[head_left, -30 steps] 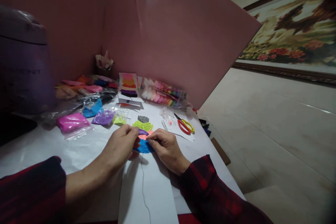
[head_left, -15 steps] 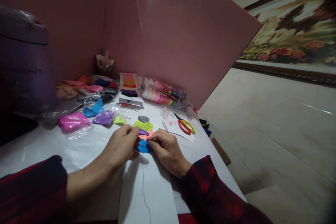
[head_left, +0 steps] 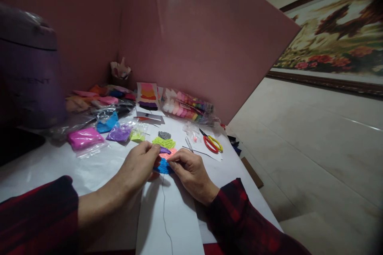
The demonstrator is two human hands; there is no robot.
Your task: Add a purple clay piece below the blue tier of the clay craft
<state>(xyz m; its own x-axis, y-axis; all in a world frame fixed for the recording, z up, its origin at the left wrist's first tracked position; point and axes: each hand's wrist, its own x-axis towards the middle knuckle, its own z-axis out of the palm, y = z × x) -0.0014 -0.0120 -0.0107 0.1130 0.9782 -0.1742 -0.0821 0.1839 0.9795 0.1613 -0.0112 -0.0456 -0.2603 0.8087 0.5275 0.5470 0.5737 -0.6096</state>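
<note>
Purple clay [head_left: 165, 150] over white tabletop [head_left: 66, 165], pink partition [head_left: 203, 48]

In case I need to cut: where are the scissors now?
In the head view, the scissors lie beyond and right of the right hand, beside a small clear bag.

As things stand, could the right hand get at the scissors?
Probably yes: the scissors lie uncovered beyond the right hand, with only a thin dark strip lying low between. That hand sits at the layered colored piece, so it would likely have to leave that first.
</note>
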